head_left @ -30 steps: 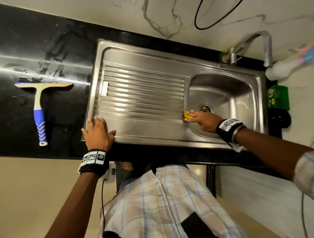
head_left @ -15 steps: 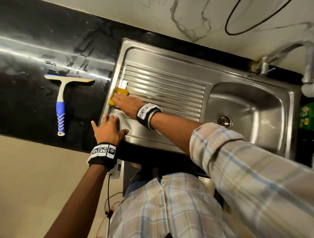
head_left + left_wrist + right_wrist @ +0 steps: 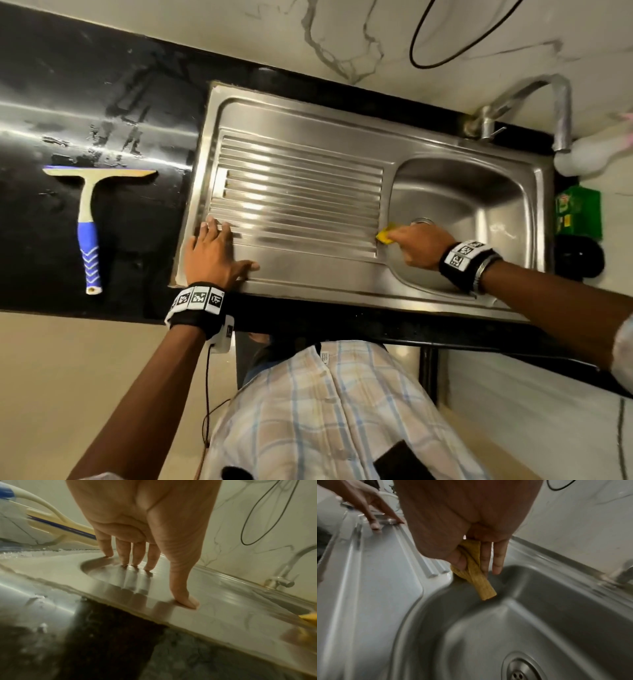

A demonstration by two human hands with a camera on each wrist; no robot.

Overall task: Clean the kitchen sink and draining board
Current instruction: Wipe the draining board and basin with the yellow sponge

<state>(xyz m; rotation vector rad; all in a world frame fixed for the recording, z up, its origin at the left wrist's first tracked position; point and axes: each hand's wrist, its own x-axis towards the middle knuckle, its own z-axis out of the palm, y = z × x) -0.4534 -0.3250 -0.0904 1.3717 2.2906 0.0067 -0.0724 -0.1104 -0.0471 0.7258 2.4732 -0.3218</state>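
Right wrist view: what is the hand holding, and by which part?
The right hand pinches a folded yellow cloth by its upper end, thumb against fingers; the lower end hangs free over the sink basin. The left hand holds nothing.

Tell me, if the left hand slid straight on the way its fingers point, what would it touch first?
Probably just more draining board. The left hand lies flat at its near left corner, fingers pointing across the ridges toward the back rim and wall; nothing stands between, as far as the head view shows.
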